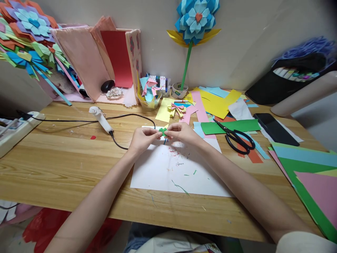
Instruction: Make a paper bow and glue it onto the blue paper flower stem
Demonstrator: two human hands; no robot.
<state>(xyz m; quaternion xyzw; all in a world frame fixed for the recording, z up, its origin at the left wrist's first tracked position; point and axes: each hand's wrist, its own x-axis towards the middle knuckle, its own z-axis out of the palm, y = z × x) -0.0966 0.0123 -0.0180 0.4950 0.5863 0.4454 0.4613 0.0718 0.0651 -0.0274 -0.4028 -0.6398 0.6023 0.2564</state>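
Note:
A small green folded paper piece is pinched between my two hands over the far part of a white sheet of paper. My left hand grips its left side with thumb and fingertips. From the right, my right hand pinches the other side. The fingers cover part of the piece, so its full shape is hidden. Green slivers and coloured marks are scattered over the white sheet. Just beyond my hands lies a pink and yellow folded paper bow.
Black scissors rest on a green paper strip at the right, near a phone. A white glue gun with a black cord lies left. Coloured sheets are stacked front right. A blue paper flower stands behind.

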